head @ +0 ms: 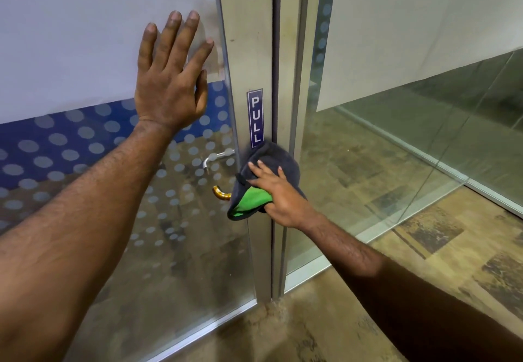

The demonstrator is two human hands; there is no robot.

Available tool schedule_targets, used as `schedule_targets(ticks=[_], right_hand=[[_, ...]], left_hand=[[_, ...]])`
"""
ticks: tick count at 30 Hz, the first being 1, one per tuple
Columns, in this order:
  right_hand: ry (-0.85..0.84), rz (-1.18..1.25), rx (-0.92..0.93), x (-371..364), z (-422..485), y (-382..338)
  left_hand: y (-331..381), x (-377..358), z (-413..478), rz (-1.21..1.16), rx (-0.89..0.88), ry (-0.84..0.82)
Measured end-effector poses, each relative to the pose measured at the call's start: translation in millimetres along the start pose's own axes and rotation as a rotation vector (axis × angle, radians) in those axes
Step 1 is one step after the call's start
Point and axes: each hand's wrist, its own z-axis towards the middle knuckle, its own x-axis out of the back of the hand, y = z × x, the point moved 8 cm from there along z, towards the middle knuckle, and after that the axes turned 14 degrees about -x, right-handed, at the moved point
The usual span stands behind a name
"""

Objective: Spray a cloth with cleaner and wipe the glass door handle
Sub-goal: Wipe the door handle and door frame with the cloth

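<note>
Door handle under cloth beneath "PULL" sign, right hand clamped on cloth.

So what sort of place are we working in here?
Probably an office or commercial building. The door is framed glass with frosted dots and a PULL sign, a glass partition runs beside it, and the floor is patterned carpet. The right hand presses the cloth at the handle.

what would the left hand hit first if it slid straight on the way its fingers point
The left hand lies flat on the glass door, fingers pointing up and slightly right. Sliding on, it would probably meet only more frosted glass up to the picture's top, passing close beside the metal door frame.
</note>
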Motion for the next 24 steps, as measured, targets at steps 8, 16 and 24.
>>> schedule_targets(ticks=[8, 16, 24], right_hand=[[0.267, 0.657, -0.348, 13, -38, 91], [0.455, 0.930, -0.402, 13, -24, 69], [0.486, 0.957, -0.436, 3, -4, 34]], left_hand=[[0, -1, 2, 0.022, -0.001, -0.010], [0, -4, 1, 0.044, 0.010, -0.009], [1, -6, 2, 0.052, 0.026, -0.047]])
